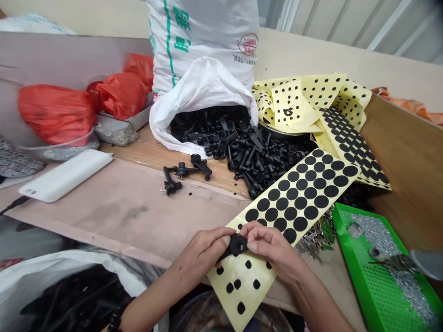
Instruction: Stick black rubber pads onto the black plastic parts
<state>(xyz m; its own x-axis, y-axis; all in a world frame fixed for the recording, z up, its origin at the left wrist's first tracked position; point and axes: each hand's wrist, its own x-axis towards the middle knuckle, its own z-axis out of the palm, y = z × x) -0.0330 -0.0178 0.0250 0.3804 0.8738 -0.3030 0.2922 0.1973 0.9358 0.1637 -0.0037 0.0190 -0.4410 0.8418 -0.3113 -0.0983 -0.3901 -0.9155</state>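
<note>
A black plastic crank handle with a round end is pinched in my left hand, over the lower part of a yellow sticker sheet. At the right rim of that round end are the closed fingers of my right hand; whatever they pinch is hidden. Round black stickers cover the upper part of the sheet, while its lower end bears small black dots. Several similar black handles lie on the table to the upper left, beside a large pile of black handles.
A white woven sack spills the pile. Right, a green tray holds small metal pieces, near loose metal clips. More yellow sheets lie behind. A white power bank and red bags are left; another sack is below.
</note>
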